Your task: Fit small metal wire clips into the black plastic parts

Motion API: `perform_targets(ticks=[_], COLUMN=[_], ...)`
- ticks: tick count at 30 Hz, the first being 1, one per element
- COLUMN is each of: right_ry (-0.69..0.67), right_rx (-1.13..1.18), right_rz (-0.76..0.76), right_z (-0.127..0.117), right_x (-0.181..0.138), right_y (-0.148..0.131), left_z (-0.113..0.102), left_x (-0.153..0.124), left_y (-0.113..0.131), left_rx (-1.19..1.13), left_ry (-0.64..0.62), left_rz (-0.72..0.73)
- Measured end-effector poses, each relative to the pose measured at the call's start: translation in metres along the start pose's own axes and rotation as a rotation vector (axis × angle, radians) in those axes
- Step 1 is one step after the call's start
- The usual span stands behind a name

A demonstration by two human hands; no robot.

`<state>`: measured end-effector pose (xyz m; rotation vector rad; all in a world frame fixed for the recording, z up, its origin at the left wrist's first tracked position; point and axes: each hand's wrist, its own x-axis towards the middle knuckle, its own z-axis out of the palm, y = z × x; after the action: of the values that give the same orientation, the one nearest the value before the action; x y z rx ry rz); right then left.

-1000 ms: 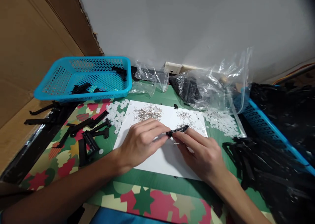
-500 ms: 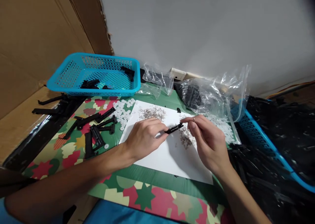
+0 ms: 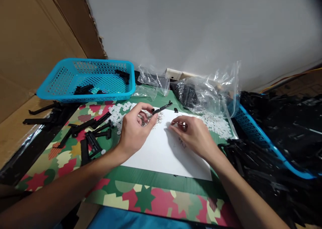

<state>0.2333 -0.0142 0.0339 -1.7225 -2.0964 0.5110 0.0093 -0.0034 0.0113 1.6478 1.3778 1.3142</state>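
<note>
My left hand (image 3: 134, 130) is closed on a slim black plastic part (image 3: 163, 108), pinched between thumb and fingers. The part points up and to the right, above the white sheet (image 3: 161, 156). To its right, my right hand (image 3: 197, 135) is held low over the sheet with fingertips pressed together. A thin metal piece (image 3: 178, 123) shows at those fingertips; its exact kind is too small to tell. Tiny wire-like metal pieces (image 3: 159, 119) lie heaped behind my left hand. A second heap (image 3: 182, 143) is partly hidden beneath my right hand.
A blue basket (image 3: 84, 97) with several black parts stands at the back left. Loose black parts (image 3: 93, 141) and white discs (image 3: 117, 115) lie left of the sheet. More white pieces (image 3: 217, 126), clear plastic bags (image 3: 208, 94) and another blue basket (image 3: 261, 138) are at right.
My hands have moved apart. The left has lifted and tilted the black part away from the right. My right hand has come down and left over the metal heap, fingertips now pinched.
</note>
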Motion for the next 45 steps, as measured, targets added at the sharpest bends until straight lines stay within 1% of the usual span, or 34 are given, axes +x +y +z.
perform_targets(ticks=[3, 9, 15, 21, 25, 29, 34, 39, 42, 45], right_ry=[-0.004, -0.057, -0.074, -0.151, -0.119, -0.117, -0.122, -0.108, -0.098, -0.087], right_rx=[-0.010, 0.035, -0.044, 0.078, 0.118, 0.139, 0.175, 0.151, 0.171, 0.283], right_rz=[0.039, 0.070, -0.035, -0.070, -0.039, -0.026, -0.073, -0.118, -0.131, -0.164], right_z=[0.010, 0.019, 0.019, 0.015, 0.008, 0.005, 0.013, 0.018, 0.014, 0.004], right_x=[0.006, 0.008, 0.006, 0.003, 0.003, 0.005, 0.008, 0.008, 0.006, 0.001], right_y=[-0.002, -0.002, 0.001, 0.003, 0.004, 0.005, 0.006, 0.006, 0.004, 0.001], left_z=[0.001, 0.002, 0.002, 0.004, 0.005, 0.006, 0.007, 0.007, 0.007, 0.006], left_x=[0.001, -0.002, -0.004, -0.002, 0.001, 0.001, -0.001, 0.000, 0.001, 0.002], left_y=[0.000, 0.000, 0.001, -0.007, -0.013, -0.013, -0.008, -0.006, -0.007, -0.006], left_rx=[-0.066, -0.073, -0.070, -0.216, -0.314, -0.346, -0.389, -0.432, -0.450, -0.493], left_ry=[-0.021, -0.082, -0.149, -0.121, -0.113, -0.126, -0.131, -0.157, -0.195, -0.217], left_rz=[-0.057, -0.047, -0.041, -0.097, -0.123, -0.145, -0.165, -0.183, -0.191, -0.207])
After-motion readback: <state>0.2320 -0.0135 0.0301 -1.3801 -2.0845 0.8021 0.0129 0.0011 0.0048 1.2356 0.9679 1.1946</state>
